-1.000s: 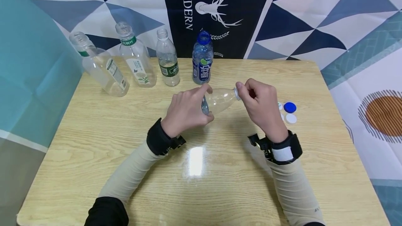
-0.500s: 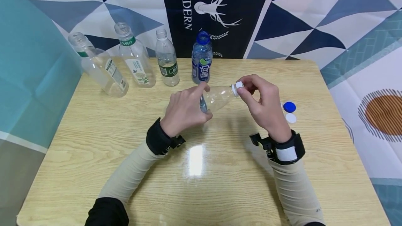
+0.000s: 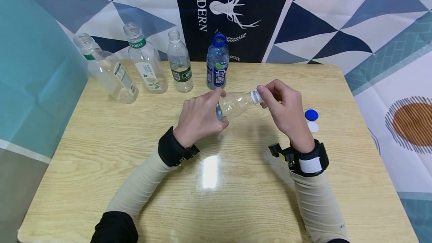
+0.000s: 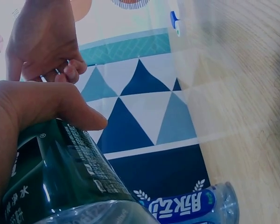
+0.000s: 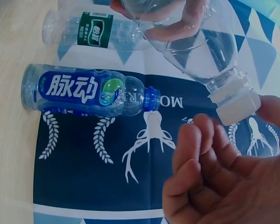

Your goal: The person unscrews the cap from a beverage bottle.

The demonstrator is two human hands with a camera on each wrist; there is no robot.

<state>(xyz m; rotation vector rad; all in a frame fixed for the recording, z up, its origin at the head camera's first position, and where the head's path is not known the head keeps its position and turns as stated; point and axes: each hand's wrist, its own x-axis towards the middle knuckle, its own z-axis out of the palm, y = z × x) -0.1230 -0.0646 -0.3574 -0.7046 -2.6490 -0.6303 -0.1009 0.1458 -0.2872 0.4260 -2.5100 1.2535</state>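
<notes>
My left hand grips a clear plastic bottle round its body. The bottle lies sideways in the air above the table, neck to the right. Its green label shows in the left wrist view. A white cap sits on the bottle's mouth. My right hand holds this cap between thumb and fingers at the neck. In the right wrist view the thumb touches the cap's side, and the other fingers are curled close to it.
Along the table's back edge stand a blue-labelled bottle, a green-labelled bottle and two larger clear bottles. A blue cap and a white cap lie right of my right hand. Patterned cloth hangs behind.
My right hand has shifted slightly right, and its thumb has moved over the white cap, which showed more openly half a second ago. The left hand and bottle stay nearly still.
</notes>
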